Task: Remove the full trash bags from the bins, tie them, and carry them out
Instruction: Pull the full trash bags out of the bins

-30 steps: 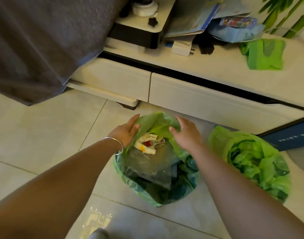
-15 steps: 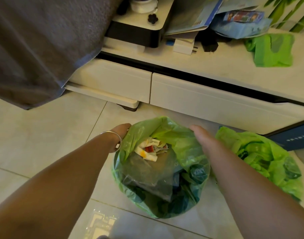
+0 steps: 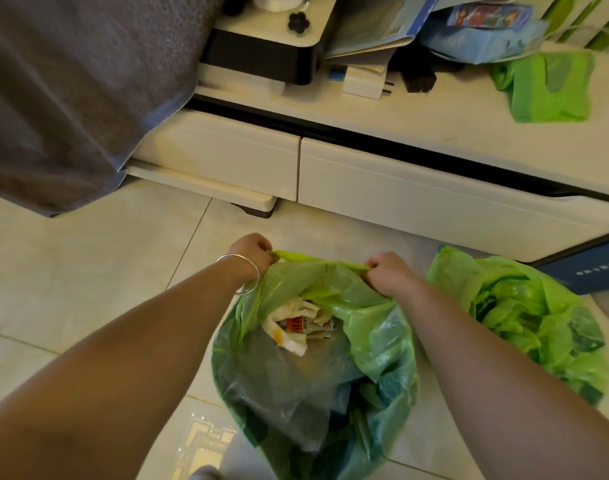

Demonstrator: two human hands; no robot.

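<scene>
Fingers of the left hand (image 3: 253, 251), which a second ago lay flat on the rim, now clench one corner of the translucent green plastic trash bag (image 3: 313, 368) on the pale tiled floor (image 3: 88, 271); the right hand (image 3: 388, 271) grips the opposite corner, stretching the mouth taut. Tying looks imminent. A second crumpled green bag (image 3: 524, 320) sits just beside it, perhaps already tied. Behind runs a cream low cabinet (image 3: 434, 202) strewn with clutter.

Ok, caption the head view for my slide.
Left hand and right hand grip the green trash bag rim, stretching it taut.
</scene>
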